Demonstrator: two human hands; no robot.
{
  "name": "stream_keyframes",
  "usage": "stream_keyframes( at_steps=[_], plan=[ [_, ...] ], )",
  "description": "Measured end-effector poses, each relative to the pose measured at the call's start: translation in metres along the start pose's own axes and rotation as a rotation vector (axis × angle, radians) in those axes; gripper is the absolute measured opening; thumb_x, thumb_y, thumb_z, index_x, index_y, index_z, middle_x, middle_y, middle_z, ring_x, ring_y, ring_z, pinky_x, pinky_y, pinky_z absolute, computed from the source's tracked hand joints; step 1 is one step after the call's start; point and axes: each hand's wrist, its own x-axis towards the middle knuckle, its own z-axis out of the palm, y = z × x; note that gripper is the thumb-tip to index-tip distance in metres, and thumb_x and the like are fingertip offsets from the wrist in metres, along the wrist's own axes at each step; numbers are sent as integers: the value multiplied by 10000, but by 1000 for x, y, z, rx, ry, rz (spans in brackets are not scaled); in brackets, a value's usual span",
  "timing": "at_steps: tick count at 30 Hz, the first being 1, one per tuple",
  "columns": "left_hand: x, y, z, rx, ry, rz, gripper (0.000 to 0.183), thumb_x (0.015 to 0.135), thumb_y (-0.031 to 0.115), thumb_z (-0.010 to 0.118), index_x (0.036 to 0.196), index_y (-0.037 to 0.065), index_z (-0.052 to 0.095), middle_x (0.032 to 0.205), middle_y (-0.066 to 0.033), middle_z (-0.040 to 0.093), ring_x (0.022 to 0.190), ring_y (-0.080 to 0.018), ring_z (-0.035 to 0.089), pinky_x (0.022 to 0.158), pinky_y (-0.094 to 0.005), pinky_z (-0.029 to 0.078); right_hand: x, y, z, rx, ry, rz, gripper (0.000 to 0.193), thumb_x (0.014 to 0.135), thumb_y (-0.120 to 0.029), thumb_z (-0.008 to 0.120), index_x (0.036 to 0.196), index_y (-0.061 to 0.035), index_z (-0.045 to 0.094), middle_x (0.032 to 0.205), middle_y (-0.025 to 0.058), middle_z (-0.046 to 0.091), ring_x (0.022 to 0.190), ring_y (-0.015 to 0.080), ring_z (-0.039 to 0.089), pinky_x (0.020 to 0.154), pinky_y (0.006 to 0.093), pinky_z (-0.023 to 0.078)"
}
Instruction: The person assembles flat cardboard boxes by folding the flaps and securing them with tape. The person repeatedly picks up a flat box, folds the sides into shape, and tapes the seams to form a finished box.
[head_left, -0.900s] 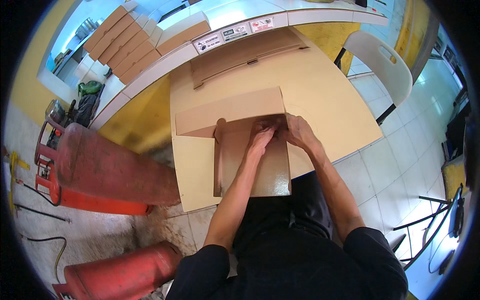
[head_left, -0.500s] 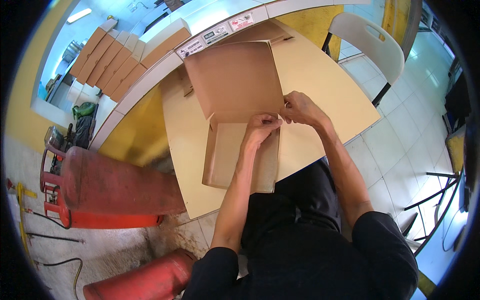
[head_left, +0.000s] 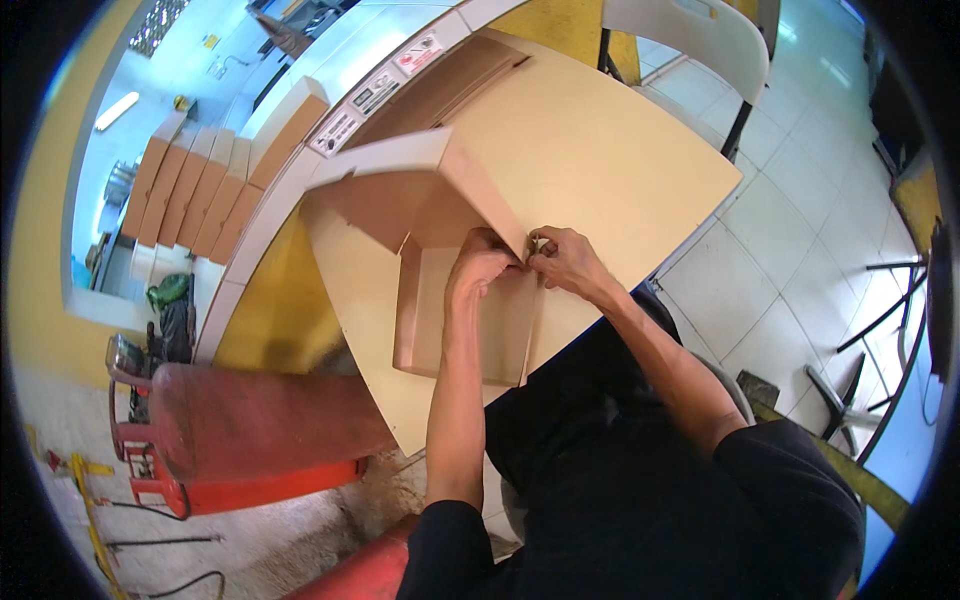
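Note:
A cardboard box (head_left: 465, 320), brown inside, sits on the cream table with its lid (head_left: 400, 185) raised and leaning forward over it. The lid's outer face is whitish. My left hand (head_left: 480, 262) reaches inside the box, its fingers closed at the right-hand corner where lid and side wall meet. From outside that same corner, my right hand (head_left: 568, 262) pinches the cardboard edge. Both sets of fingertips nearly meet there. The corner's small flaps are partly hidden by my fingers.
Flat cardboard (head_left: 440, 95) lies at the table's (head_left: 620, 140) far edge, against a tiled counter. Several boxes (head_left: 195, 185) stand stacked on that counter. Red gas cylinders (head_left: 270, 425) are at the left. A pale chair (head_left: 690, 45) stands beyond the table's right side.
The lid has tipped forward, so its whitish outside now shows. My hands have come closer together at the right corner. The whole view has shifted and turned slightly.

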Motion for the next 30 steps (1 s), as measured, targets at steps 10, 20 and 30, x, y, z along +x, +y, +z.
stream_keyframes(
  at_steps=[10, 20, 30],
  plan=[
    [9, -15, -2, 183, 145, 30, 195, 864, 8, 690, 1056, -25, 695, 962, -122, 710, 786, -222, 710, 629, -355, 614, 13, 18, 15, 202, 236, 70, 324, 809, -53, 673, 1117, 44, 708, 738, 78, 657, 594, 137, 605, 534, 271, 493],
    [0, -7, 8, 154, 126, -31, 123, 908, 82, 673, 1000, 2, 687, 846, -61, 680, 710, -147, 675, 619, -333, 597, 13, 15, 0, 394, 69, 189, 269, 811, -7, 678, 1078, 26, 681, 790, 62, 654, 636, 119, 606, 534, 258, 513],
    [-12, -18, 9, -225, 80, -27, 242, 890, -52, 603, 1125, -27, 657, 1042, -135, 694, 851, -224, 709, 735, -372, 647, 13, 7, 0, 452, 76, 232, 343, 804, 13, 680, 1142, 44, 636, 790, 71, 655, 627, 131, 629, 539, 268, 540]
  ],
)
